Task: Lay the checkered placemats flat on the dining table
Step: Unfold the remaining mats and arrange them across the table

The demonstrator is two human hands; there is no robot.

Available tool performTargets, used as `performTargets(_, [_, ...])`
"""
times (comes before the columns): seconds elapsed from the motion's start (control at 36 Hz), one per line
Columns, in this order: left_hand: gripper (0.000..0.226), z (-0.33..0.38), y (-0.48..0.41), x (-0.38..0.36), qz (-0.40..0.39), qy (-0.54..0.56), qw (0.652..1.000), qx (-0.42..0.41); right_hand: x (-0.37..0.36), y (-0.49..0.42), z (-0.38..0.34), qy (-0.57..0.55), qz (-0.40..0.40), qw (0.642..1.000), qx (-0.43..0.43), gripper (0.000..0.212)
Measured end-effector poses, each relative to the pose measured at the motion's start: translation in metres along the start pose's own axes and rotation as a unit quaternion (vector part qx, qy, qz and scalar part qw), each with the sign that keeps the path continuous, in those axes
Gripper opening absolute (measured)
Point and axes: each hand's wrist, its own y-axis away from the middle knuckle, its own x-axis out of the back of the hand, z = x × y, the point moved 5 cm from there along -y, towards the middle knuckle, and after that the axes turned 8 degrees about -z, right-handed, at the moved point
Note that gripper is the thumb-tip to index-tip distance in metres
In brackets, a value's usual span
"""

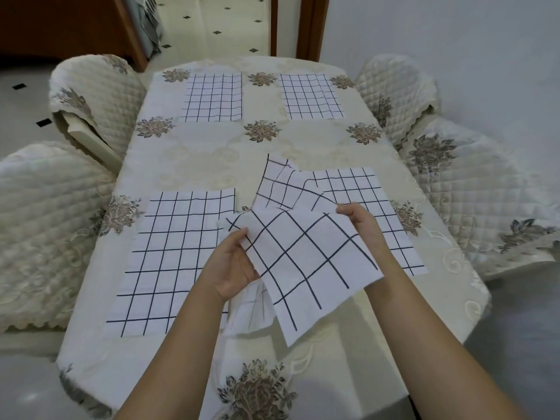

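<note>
The room has a pale floor (224,22) with small black diamond shapes, a white wall (454,31) on the right and a brown wooden door frame (312,25) at the back.

In the middle stands the dining table (212,165). A cream cloth with brown and grey flowers covers it all. Four chairs with soft quilted covers sit around it: two on the left (45,237) (100,95) and two on the right (469,201) (397,89).

Four white placemats with dark lines lie flat on the table. The near left placemat (172,259) is the closest and looks the biggest. The near right placemat (363,192) is partly hidden behind the hands. The far left placemat (213,97) and the far right placemat (312,97) lie side by side at the far end, with a flower between them.

The person holds up the held placemat (306,262) above the near edge of the table, turned at a slant. More checkered cloth (281,186) sticks up behind it, and a bit hangs below it. I cannot tell how many pieces there are.

The left hand (233,265) pinches the left edge, thumb on top and fingers underneath. The right hand (360,222) grips the top right corner with its fingers curled over the edge.
</note>
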Motion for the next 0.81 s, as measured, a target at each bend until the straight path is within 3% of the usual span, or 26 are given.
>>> performTargets(0.14, [0.016, -0.027, -0.018, 0.004, 0.081, -0.098, 0.99, 0.052, 0.058, 0.013, 0.013, 0.112, 0.108, 0.987, -0.041, 0.021])
performTargets(0.22, [0.008, -0.045, -0.026, 0.013, 0.157, -0.196, 0.964, 0.091, 0.09, 0.014, 0.036, 0.076, 0.128, 0.986, -0.078, 0.021])
performTargets(0.31, [0.019, -0.058, -0.035, 0.026, 0.214, -0.28, 0.931, 0.093, 0.114, 0.012, 0.052, 0.134, 0.149, 0.975, -0.093, 0.02])
performTargets(0.39, [0.035, -0.063, -0.045, 0.038, 0.246, -0.382, 0.889, 0.066, 0.123, 0.014, 0.069, 0.19, 0.13, 0.965, -0.124, 0.02])
performTargets(0.5, [0.039, -0.056, -0.053, 0.04, 0.268, -0.524, 0.807, 0.031, 0.125, 0.014, 0.087, 0.213, 0.098, 0.957, -0.168, 0.017])
performTargets(0.56, [0.037, -0.05, -0.057, 0.039, 0.268, -0.559, 0.784, 0.02, 0.126, 0.013, 0.093, 0.234, 0.099, 0.95, -0.184, 0.022])
performTargets(0.67, [0.036, -0.038, -0.067, 0.041, 0.266, -0.569, 0.778, 0.021, 0.12, 0.015, 0.097, 0.308, 0.05, 0.924, -0.221, 0.015])
performTargets(0.81, [0.035, -0.024, -0.075, 0.042, 0.261, -0.582, 0.77, 0.0, 0.115, 0.015, 0.095, 0.342, 0.026, 0.918, -0.2, 0.013])
